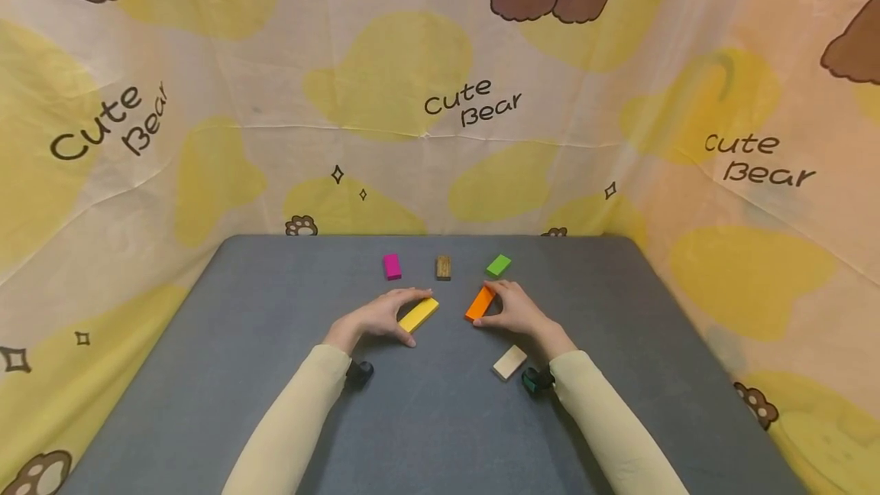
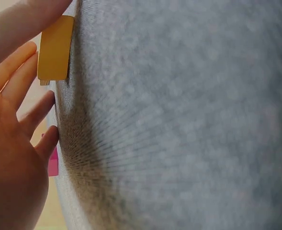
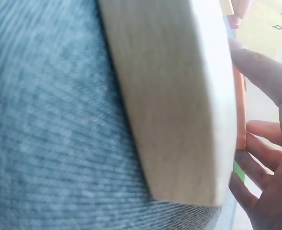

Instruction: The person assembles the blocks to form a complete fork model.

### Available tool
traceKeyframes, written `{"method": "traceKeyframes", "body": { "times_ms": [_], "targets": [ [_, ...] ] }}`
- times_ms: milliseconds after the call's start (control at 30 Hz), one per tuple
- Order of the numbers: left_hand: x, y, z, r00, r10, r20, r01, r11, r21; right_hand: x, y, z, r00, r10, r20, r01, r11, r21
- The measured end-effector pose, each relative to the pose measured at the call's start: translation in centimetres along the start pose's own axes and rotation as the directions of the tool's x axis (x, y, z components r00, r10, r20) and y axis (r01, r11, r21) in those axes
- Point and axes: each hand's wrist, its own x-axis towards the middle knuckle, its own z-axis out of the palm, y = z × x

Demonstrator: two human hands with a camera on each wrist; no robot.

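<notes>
In the head view my left hand [image 1: 376, 315] spans a yellow block [image 1: 419, 315] lengthwise, thumb along its near end and a fingertip at the far end. The left wrist view has the thumb crossing the upper part of this yellow block [image 2: 56, 50], with the other fingers spread beyond it. My right hand [image 1: 517, 312] pinches an orange block [image 1: 480, 303] between thumb and index finger at its two ends. Close to the right wrist lies a pale wooden block [image 1: 509, 363], which looms large and blurred in the right wrist view.
Behind the hands, a magenta block [image 1: 392, 266], a brown wooden block [image 1: 443, 267] and a green block [image 1: 498, 266] lie in a spaced row. All stand on a grey table [image 1: 426, 418]. A printed cloth [image 1: 385, 75] hangs along its back and sides.
</notes>
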Motion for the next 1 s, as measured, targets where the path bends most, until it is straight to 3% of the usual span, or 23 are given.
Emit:
{"method": "traceKeyframes", "body": {
  "times_ms": [633, 800, 1000],
  "targets": [
    [0.63, -0.08, 0.25, 0.998, 0.041, -0.057, -0.037, 0.997, 0.075, 0.23, 0.13, 0.10, 1.000, 0.007, -0.003, -0.007, 1.000, -0.003],
    [0.66, 0.03, 0.23, 0.998, 0.050, -0.045, -0.045, 0.994, 0.102, 0.24, 0.24, 0.08, 1.000, 0.006, -0.008, -0.006, 1.000, -0.003],
    [0.16, -0.12, -0.18, 1.000, 0.020, 0.013, -0.021, 0.999, 0.051, 0.25, 0.27, 0.13, 1.000, 0.000, -0.001, 0.000, 1.000, -0.002]
  ]
}}
